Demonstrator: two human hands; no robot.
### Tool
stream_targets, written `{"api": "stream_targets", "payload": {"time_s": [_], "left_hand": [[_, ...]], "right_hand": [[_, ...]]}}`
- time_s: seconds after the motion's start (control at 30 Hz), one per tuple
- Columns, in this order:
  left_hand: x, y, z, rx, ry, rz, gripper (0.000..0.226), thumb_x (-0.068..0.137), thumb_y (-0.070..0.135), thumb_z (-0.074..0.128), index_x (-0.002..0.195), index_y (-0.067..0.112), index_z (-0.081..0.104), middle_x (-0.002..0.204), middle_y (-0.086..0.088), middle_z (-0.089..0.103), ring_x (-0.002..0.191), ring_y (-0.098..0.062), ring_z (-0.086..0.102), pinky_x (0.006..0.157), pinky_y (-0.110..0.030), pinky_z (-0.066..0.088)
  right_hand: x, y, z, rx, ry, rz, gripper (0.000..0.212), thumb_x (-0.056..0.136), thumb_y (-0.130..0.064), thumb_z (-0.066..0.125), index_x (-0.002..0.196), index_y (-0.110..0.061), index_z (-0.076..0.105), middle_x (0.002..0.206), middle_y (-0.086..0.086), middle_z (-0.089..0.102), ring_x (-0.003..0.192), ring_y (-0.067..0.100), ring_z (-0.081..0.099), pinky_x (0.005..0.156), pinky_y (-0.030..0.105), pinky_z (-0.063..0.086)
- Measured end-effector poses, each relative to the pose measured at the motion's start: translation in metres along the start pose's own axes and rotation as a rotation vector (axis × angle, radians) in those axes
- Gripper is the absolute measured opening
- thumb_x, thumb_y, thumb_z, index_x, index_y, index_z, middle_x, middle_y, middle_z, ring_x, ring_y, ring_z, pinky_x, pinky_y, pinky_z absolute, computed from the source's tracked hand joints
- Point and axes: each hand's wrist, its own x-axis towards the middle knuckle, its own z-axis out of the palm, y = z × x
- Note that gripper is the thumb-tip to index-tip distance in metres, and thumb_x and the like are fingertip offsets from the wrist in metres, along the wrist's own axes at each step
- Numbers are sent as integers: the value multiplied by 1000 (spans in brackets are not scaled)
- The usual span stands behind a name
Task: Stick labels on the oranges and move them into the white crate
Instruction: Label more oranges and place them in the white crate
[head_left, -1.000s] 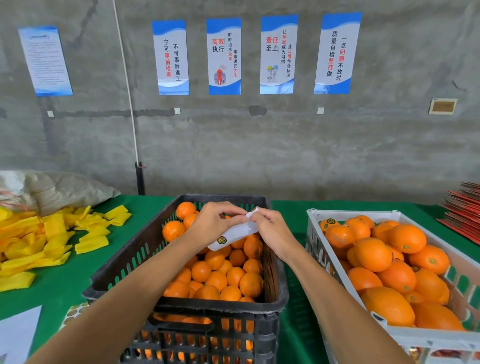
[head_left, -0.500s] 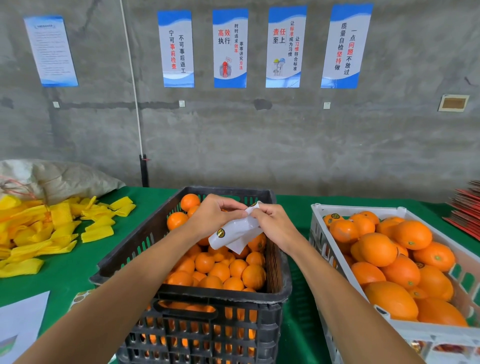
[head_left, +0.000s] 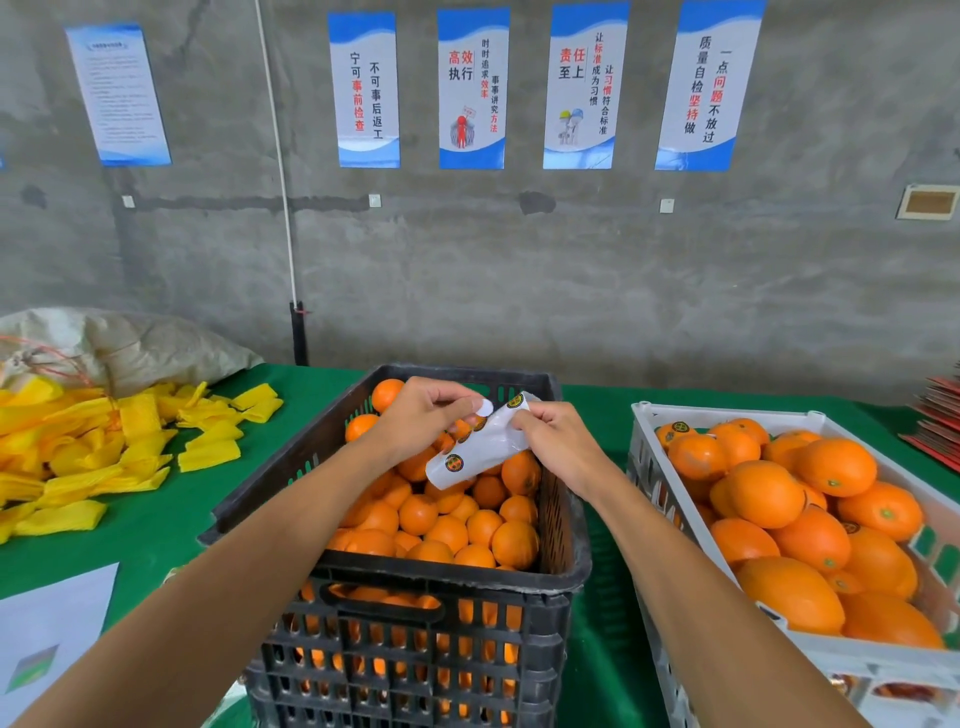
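A black crate (head_left: 566, 566) in the middle of the green table holds many small oranges (head_left: 447, 530). To its right a white crate (head_left: 644, 447) holds larger oranges (head_left: 763, 493), some with round labels. Over the black crate my right hand (head_left: 556, 441) pinches a curled white label sheet (head_left: 467, 457) with round gold-and-black stickers on it. My left hand (head_left: 421, 415) pinches a single peeled label (head_left: 484, 407) at its fingertips, just above the sheet.
A heap of yellow foam sleeves (head_left: 93, 452) lies at the left, with a grey sack (head_left: 135, 343) behind it. White paper (head_left: 47, 629) lies at the front left. Red items (head_left: 935, 421) are stacked at the far right. A concrete wall with posters stands behind.
The sheet has uncurled downward and my left hand has drawn one label off it, lifting slightly away from my right hand. The view has shifted a little.
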Motion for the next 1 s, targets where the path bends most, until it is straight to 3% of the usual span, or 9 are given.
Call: {"api": "stream_targets", "payload": {"time_s": [0.03,0.13,0.27,0.4,0.53,0.73,0.83,0.9,1.0], "left_hand": [[-1,-2,-5,27,7,-25,17,98,21,68,108,15,80,88,4,79,82,-13,73,71,-30,61],[-6,-7,-26,184,-16,-82,12,95,23,72,101,21,82,86,13,77,84,-7,72,74,-26,59],[-17,-8,-66,569,-252,-64,6,91,23,76,90,23,83,89,16,76,87,0,69,83,-23,56],[-35,-12,-91,867,-430,-92,10,91,21,74,83,22,80,82,19,73,78,7,66,75,-21,53],[-45,-23,-92,1061,-396,-85,16,92,20,67,77,23,72,82,8,69,78,-12,64,70,-30,50],[-44,-27,-86,1107,-487,-197,18,84,8,63,73,22,67,80,4,68,80,-17,66,75,-36,57],[-46,-30,-85,1078,-485,-225,17,85,9,63,75,20,71,82,2,72,81,-17,68,76,-36,58],[-46,-31,-83,1049,-466,-252,14,89,15,67,77,17,74,81,2,72,79,-15,68,75,-33,57],[-45,-33,-82,1071,-467,-309,35,93,39,70,72,11,71,74,-1,69,76,-20,67,74,-38,57]], "right_hand": [[1,0,0,-8,-8,13,42,97,-16,55,55,-14,58,57,-23,50,48,3,43,53,23,33],[3,-1,2,-44,-28,28,35,96,-19,55,69,3,56,66,4,49,59,17,41,60,35,32],[7,3,1,-97,-29,14,34,97,-18,55,65,-5,53,46,-19,48,44,2,41,56,30,31],[8,4,1,-120,-22,3,40,98,-21,55,76,13,54,53,-6,48,51,7,40,59,34,31],[6,1,2,-120,-4,-17,35,98,-23,55,66,-8,55,60,5,38,55,17,33,59,35,28],[7,4,2,-124,11,-9,37,98,-22,56,63,-12,52,47,-10,35,43,7,31,51,27,29],[7,5,2,-115,11,-4,38,96,-23,56,64,-3,54,54,-3,40,49,10,35,54,30,31],[7,5,2,-106,10,2,40,96,-24,56,74,10,57,63,4,47,57,13,41,59,34,34],[8,7,2,-91,11,-3,39,95,-24,55,82,12,61,69,10,51,64,17,46,63,36,37]]}}
